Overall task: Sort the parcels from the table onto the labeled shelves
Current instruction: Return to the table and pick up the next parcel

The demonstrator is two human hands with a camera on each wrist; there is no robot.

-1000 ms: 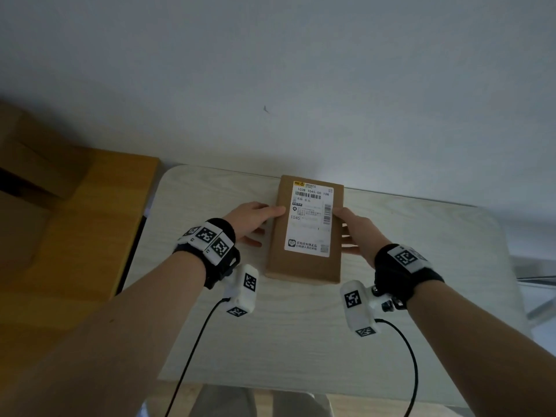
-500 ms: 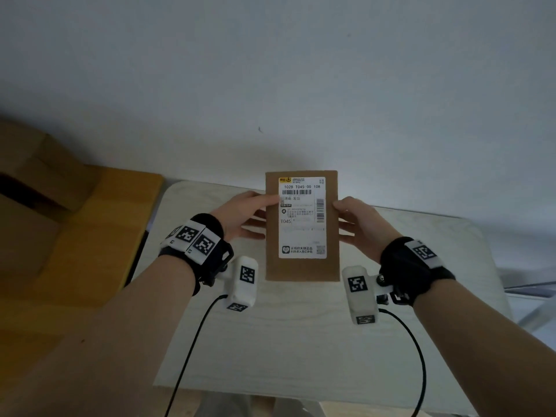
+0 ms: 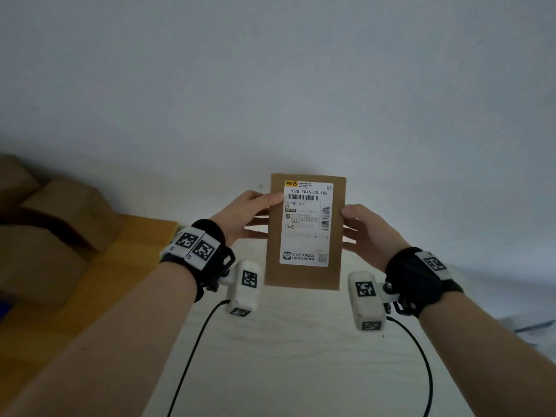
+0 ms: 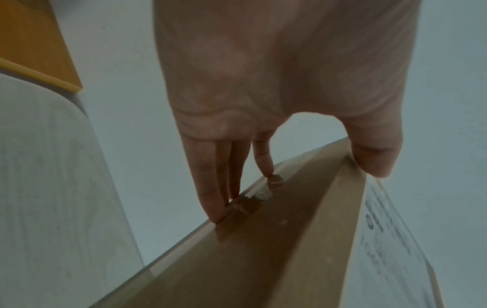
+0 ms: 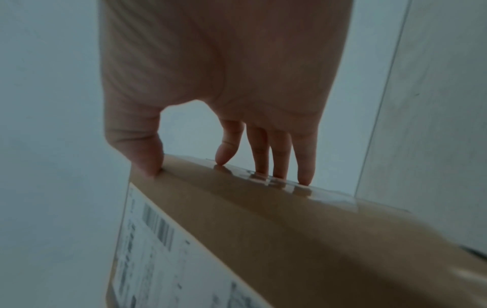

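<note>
Holding the parcel (image 3: 305, 275) upright between both hands, left hand (image 3: 240, 216) and right hand (image 3: 368, 231) pinching its long sides, equally near.

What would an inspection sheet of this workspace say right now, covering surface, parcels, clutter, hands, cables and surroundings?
Surface: pale wood-grain table, bare where visible.
Job's things: brown parcel held up above the table, shipping label facing the camera.
Clutter: nothing seen.
Grippers: left hand and right hand grip the parcel's side edges, thumbs in front, fingers behind.
Cables: black cables hang from both wrist cameras.
Surroundings: plain wall; cardboard boxes on an orange surface at left.
</note>
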